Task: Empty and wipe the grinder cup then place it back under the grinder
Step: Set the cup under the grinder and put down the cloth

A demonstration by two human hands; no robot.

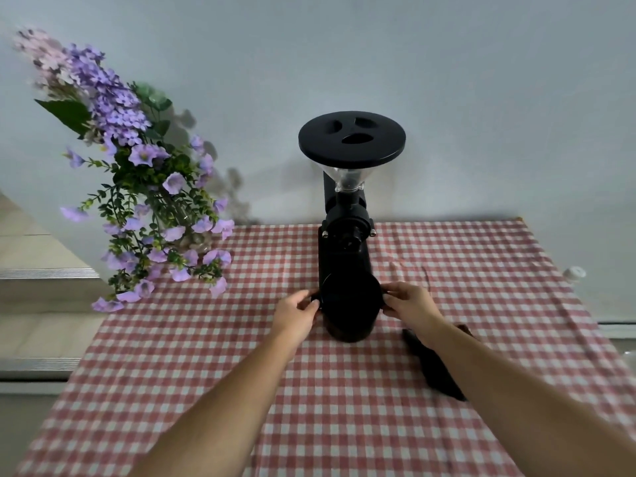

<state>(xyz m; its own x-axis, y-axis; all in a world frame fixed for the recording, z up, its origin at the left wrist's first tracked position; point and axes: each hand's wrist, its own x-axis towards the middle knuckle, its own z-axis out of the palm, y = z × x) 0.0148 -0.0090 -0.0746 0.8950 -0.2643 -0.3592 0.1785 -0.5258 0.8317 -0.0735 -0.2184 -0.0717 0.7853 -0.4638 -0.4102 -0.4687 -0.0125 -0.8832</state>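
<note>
A tall black coffee grinder [346,232] with a round black lid and a clear funnel stands at the table's far middle, against the wall. At its foot sits the dark round grinder cup [349,311]. My left hand [296,313] pinches the cup's left rim with its fingertips. My right hand [409,302] grips the right rim the same way. The cup rests on the checked cloth, directly below the grinder's body. Its inside is too dark to read.
A red-and-white checked tablecloth [206,390] covers the table. A vase of purple flowers [148,187] leans over the far left corner. A dark cloth [435,364] lies under my right forearm. A small white object [574,273] sits off the right edge.
</note>
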